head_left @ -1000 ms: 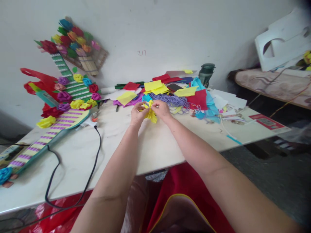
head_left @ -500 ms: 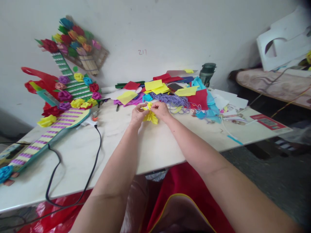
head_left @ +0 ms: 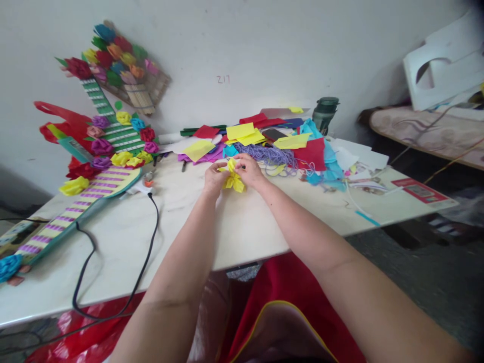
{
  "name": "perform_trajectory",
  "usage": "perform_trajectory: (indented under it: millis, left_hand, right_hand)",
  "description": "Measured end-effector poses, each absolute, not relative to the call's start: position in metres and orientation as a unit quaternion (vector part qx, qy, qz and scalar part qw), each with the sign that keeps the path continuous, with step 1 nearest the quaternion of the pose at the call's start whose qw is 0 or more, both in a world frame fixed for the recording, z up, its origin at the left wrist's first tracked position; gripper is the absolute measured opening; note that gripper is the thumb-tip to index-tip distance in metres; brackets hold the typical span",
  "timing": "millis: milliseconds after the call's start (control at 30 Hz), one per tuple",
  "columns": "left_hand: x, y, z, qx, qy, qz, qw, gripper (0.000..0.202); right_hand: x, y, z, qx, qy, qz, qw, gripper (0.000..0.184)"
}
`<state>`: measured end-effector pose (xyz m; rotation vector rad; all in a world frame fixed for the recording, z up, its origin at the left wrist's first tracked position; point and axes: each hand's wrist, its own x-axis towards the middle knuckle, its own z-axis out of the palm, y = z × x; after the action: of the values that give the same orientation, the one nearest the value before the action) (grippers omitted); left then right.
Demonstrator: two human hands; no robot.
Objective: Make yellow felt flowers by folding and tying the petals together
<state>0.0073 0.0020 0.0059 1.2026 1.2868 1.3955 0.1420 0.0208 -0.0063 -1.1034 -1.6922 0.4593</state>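
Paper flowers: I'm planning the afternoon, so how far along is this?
Done: many finished flowers sit on the striped boards at left. In hand: the left hand and right hand both pinch a crumpled yellow paper above the table. Probably left: a pile of loose coloured sheets lies behind, flat.

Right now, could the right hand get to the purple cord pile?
Probably yes: the purple cord pile lies just beyond the right hand with nothing between, though that hand holds the yellow paper.
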Motion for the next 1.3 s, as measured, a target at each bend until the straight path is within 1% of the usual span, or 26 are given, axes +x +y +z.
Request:
perform_trajectory:
  millis: [200, 433, 633, 900, 1100, 1200, 1300]
  left_hand:
    - [0.005, 0.008, 0.001, 0.458, 0.515, 0.573, 0.443, 0.032]
    - [0.003, 0.008, -0.001, 0.469, 0.509, 0.564, 0.450, 0.036]
    - [0.007, 0.001, 0.004, 0.517, 0.501, 0.550, 0.424, 0.041]
    - [0.012, 0.001, 0.003, 0.564, 0.527, 0.543, 0.331, 0.044]
    - [0.012, 0.001, 0.002, 0.573, 0.520, 0.534, 0.341, 0.046]
    - [0.011, 0.001, 0.002, 0.567, 0.532, 0.535, 0.330, 0.044]
    - [0.010, 0.002, 0.002, 0.549, 0.534, 0.542, 0.345, 0.040]
  right_hand:
    - [0.144, 0.019, -0.005, -0.429, -0.757, 0.149, 0.470, 0.015]
    - [0.146, 0.019, -0.005, -0.453, -0.760, 0.125, 0.449, 0.011]
    - [0.147, 0.023, -0.007, -0.468, -0.744, 0.144, 0.454, 0.011]
    - [0.147, 0.029, -0.011, -0.487, -0.724, 0.161, 0.461, 0.012]
    - [0.148, 0.033, -0.013, -0.477, -0.716, 0.172, 0.480, 0.015]
    - [0.148, 0.034, -0.013, -0.481, -0.704, 0.199, 0.483, 0.014]
    - [0.147, 0.033, -0.013, -0.477, -0.690, 0.227, 0.495, 0.014]
